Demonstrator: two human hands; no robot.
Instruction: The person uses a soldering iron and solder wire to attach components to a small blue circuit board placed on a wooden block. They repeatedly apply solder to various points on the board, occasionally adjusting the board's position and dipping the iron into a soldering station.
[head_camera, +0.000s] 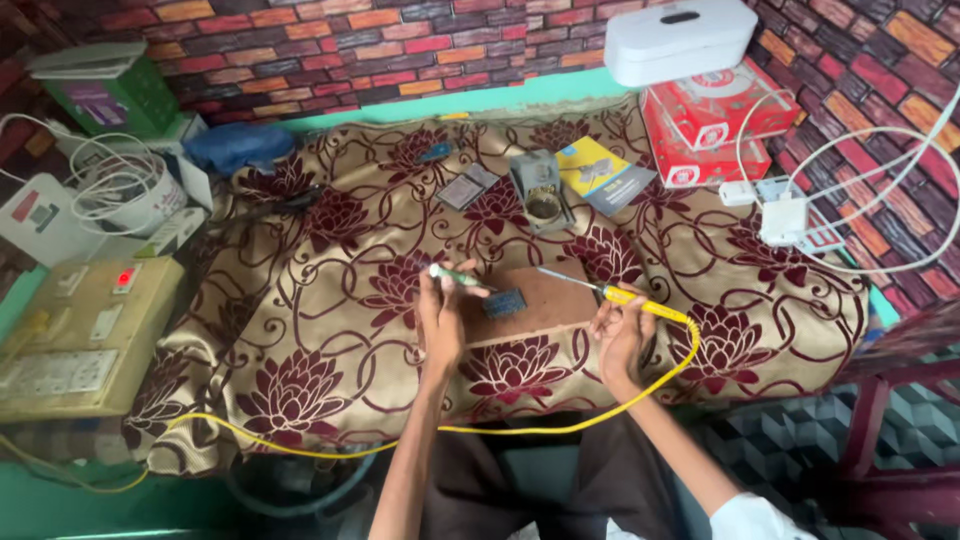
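My left hand (440, 318) grips a thin green-tipped tool (452, 275) that lies above a small blue circuit board (504, 303). The board rests on a brown wooden slab (545, 300) laid on the floral cloth. My right hand (620, 335) holds a soldering iron with a yellow handle (640, 301); its metal tip (560, 276) points left, up and away from the board. The iron's yellow cable (560, 425) loops down past my lap and off to the left.
A metal soldering stand (541, 190), a yellow booklet (603, 172) and small dark parts (466, 186) lie farther back. Red boxes (715, 120) under a white case (680, 40) stand at the right with white chargers (783, 215). A switch board (80, 335) sits left.
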